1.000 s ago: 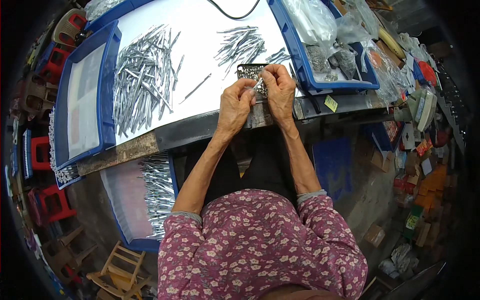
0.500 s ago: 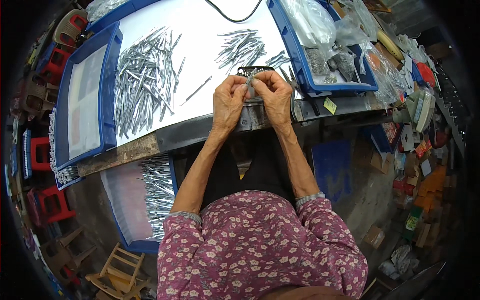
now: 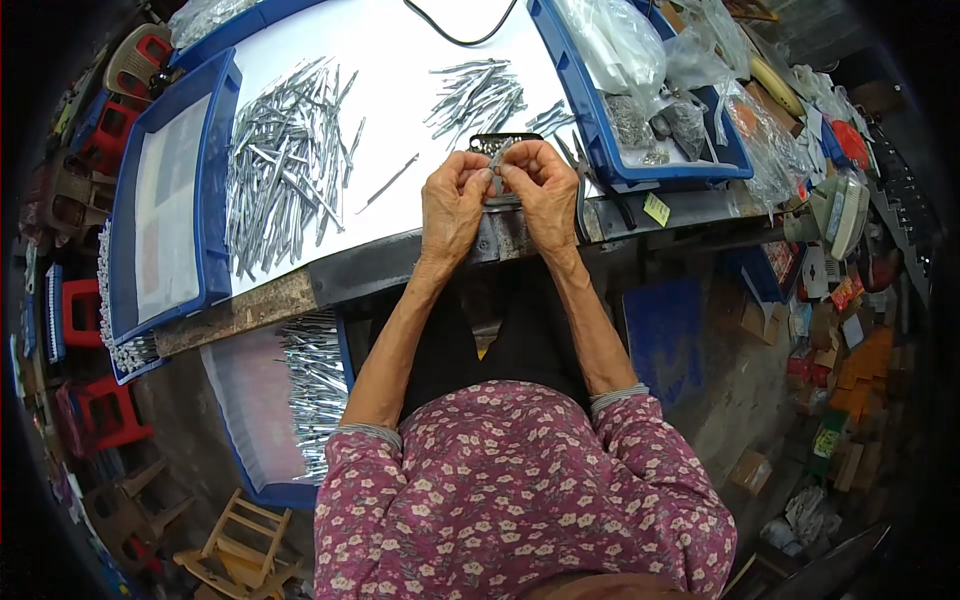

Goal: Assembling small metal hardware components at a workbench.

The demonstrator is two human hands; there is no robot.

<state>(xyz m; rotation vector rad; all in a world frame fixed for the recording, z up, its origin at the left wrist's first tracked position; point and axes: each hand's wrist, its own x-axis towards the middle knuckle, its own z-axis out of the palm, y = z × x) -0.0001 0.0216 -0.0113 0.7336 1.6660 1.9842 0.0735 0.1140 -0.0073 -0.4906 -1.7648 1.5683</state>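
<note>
My left hand and my right hand meet at the table's front edge, fingertips pinched close together. Between them is a slim silver metal piece, mostly covered by the fingers; its exact kind does not show. Just behind the fingertips sits a small dark-rimmed tray, its contents partly hidden. To the right of my right hand lie dark-handled pliers. Beyond my hands is a smaller pile of slim silver metal pieces, and a larger pile spreads to the left. One single strip lies apart, left of my left hand.
A blue tray stands at the table's left end. Another blue tray on the right holds plastic bags of small parts. Below the table, a blue bin contains more metal pieces. A black cable curves across the far side.
My hands stay pinched together at the same place, with only slight finger movement. The whole view has shifted a little; the piles and trays look the same.
</note>
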